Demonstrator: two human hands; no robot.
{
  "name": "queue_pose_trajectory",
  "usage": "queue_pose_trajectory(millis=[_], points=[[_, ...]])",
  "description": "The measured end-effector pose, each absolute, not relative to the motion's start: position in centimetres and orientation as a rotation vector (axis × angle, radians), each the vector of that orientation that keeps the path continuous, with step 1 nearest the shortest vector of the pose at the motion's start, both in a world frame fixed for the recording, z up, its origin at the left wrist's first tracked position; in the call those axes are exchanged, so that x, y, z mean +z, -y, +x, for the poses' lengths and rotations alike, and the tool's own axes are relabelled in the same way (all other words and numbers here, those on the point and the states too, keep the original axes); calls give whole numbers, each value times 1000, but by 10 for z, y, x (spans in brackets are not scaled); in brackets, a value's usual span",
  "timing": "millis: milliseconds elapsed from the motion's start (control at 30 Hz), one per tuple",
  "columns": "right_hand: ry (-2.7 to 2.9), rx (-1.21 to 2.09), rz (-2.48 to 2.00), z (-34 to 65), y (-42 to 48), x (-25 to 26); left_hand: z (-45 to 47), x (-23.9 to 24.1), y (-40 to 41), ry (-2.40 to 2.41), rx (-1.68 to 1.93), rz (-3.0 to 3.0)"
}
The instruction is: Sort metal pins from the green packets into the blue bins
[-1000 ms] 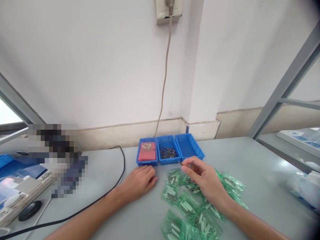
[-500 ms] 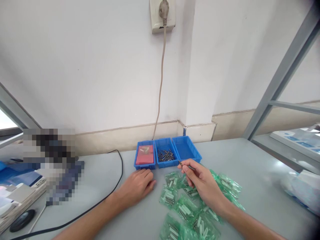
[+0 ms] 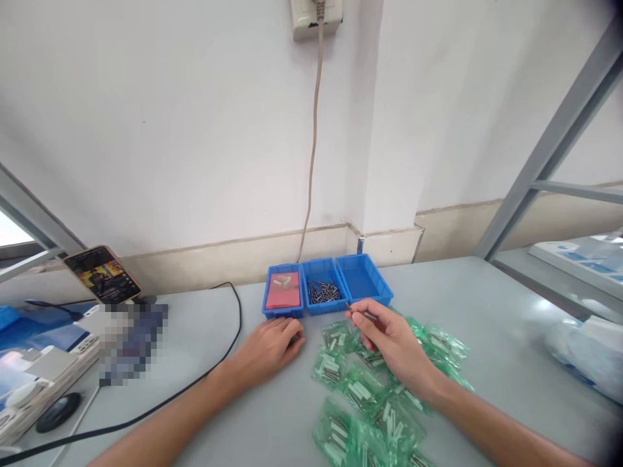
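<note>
My right hand [image 3: 387, 337] pinches a thin dark metal screw [image 3: 348, 307] between thumb and fingertips, in front of the blue bins; most of the screw is hidden. My left hand [image 3: 275, 342] rests on the table before the left bin, fingers curved downward, thumb apart, nothing seen in it. That left blue bin [image 3: 283, 313] holds a red sheet or packet [image 3: 283, 299] with small pale pieces on top. Many loose metal screws [image 3: 325, 292] fill part of the middle bin [image 3: 318, 267]. Beneath and around my right hand lie green plastic bags [image 3: 363, 389] containing white strips and metal pieces.
Beside the middle bin stands a third blue bin [image 3: 364, 279]. A black cable [image 3: 204, 386] crosses the left of the table. Farther left are a phone [image 3: 103, 275], a power strip [image 3: 53, 379] and a computer mouse [image 3: 58, 412]. A plastic-wrapped bundle [image 3: 588, 357] lies at right.
The view has tilted slightly downward. My left hand's fingers have lifted and curled a little. My right hand keeps its pinch on the screw, almost unmoved.
</note>
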State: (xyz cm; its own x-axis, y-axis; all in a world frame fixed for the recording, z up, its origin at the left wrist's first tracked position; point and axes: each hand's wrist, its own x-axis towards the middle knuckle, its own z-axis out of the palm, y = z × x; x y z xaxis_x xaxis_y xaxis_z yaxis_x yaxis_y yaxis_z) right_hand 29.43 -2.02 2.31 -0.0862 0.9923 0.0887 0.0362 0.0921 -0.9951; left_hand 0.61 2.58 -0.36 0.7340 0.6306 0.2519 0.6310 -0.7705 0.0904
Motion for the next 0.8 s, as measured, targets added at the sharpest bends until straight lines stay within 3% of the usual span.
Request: queue_pose_trajectory(millis=[333, 800], points=[[1585, 875, -1175, 297, 20, 18, 6, -4, -26, 1031, -412, -2898], [1359, 1185, -1097, 302, 20, 28, 7, -4, -28, 974, -449, -2891]])
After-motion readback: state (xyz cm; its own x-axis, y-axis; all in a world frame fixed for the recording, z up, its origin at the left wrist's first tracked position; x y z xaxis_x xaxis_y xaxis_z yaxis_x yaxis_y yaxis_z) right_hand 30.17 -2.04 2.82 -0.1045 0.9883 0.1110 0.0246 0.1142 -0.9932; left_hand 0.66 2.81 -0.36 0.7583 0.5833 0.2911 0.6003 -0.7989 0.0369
